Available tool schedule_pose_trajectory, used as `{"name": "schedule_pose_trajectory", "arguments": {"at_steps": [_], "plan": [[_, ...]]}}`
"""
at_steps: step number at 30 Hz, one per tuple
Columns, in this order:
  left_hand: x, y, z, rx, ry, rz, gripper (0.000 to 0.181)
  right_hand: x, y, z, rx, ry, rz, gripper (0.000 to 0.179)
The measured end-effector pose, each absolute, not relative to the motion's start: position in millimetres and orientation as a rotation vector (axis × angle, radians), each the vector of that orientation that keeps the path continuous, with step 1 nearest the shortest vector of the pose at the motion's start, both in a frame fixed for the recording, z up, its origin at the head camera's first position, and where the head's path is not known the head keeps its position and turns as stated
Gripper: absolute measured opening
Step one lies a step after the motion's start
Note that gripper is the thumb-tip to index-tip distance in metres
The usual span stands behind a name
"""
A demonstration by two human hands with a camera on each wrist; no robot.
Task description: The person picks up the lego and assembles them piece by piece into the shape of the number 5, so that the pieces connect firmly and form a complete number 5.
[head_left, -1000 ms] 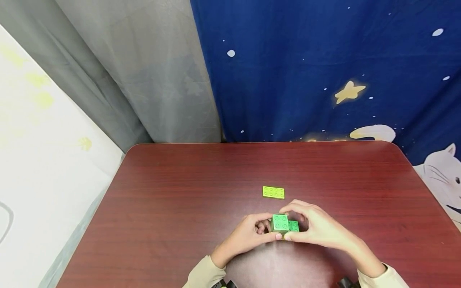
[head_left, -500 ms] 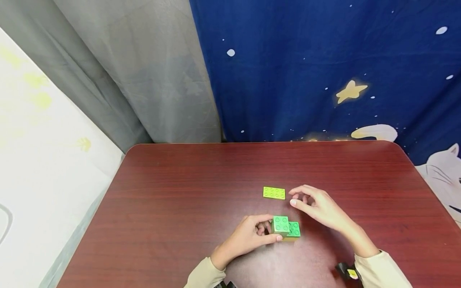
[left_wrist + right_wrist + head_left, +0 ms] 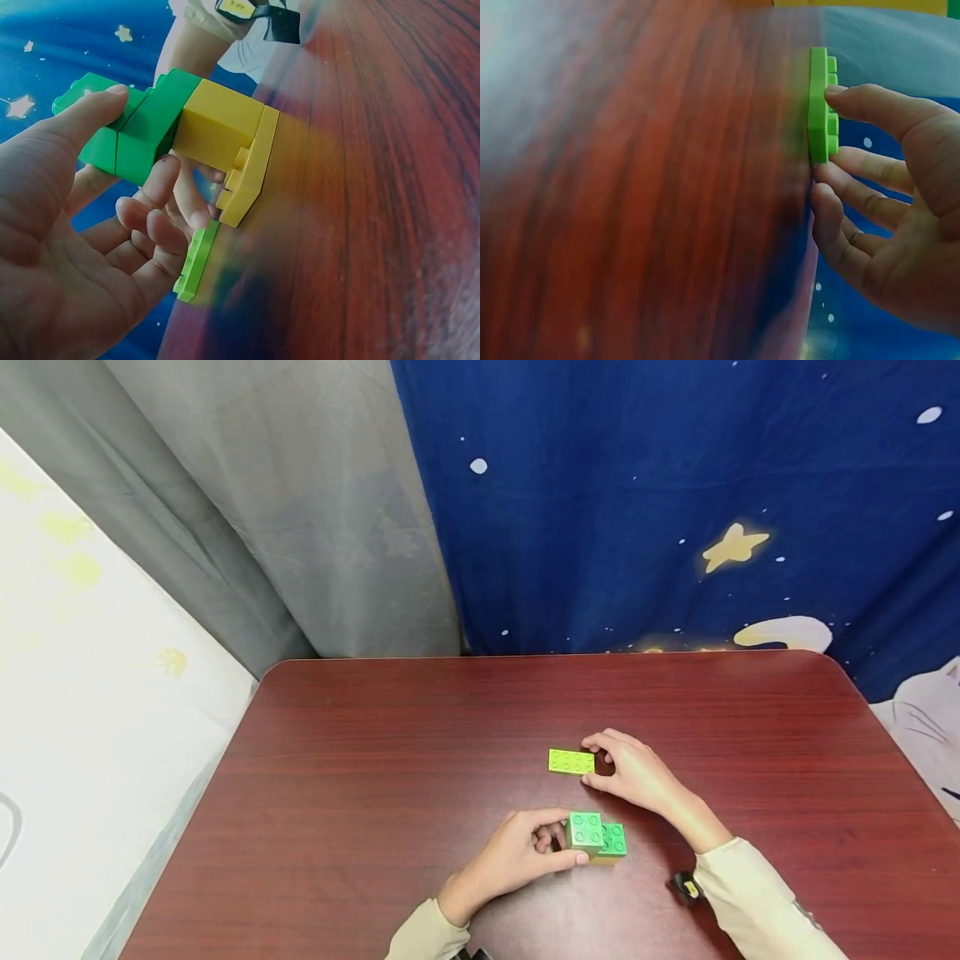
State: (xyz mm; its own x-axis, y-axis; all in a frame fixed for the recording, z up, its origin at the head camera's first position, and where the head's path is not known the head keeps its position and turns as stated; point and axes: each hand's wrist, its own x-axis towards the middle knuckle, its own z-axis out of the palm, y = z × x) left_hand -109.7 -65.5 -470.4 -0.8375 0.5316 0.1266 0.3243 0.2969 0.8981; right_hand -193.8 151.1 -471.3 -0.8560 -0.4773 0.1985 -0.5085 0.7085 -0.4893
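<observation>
In the head view my left hand (image 3: 513,847) grips the upper green brick (image 3: 585,832) of a stack between thumb and fingers. Below and to its right sits a second green brick (image 3: 614,840). The left wrist view shows a yellow brick (image 3: 217,120) under the green ones and a thin yellow plate (image 3: 255,169) at the bottom. My right hand (image 3: 637,772) is at the right end of a lime-green building plate (image 3: 572,762) lying on the table. Its thumb is by the near edge, its fingers by the far edge; the thumb overlaps the studs in the right wrist view.
The reddish-brown wooden table (image 3: 375,760) has rounded back corners. Behind it hang a grey curtain (image 3: 322,510) and a blue curtain (image 3: 585,510) with stars. A white patterned surface (image 3: 112,710) lies to the left.
My right hand has left the brick stack and moved away from me to the right end of the lime-green plate. My left hand keeps holding the stack in nearly the same place.
</observation>
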Motion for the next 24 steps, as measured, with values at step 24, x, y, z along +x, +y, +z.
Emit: {"name": "schedule_pose_trajectory", "arguments": {"at_steps": [24], "plan": [[-109.0, -65.3, -469.1, 0.799, 2.345, 1.598, 0.03, -192.9, 146.3, -466.4, 0.769, -2.908, 0.926, 0.03]]}}
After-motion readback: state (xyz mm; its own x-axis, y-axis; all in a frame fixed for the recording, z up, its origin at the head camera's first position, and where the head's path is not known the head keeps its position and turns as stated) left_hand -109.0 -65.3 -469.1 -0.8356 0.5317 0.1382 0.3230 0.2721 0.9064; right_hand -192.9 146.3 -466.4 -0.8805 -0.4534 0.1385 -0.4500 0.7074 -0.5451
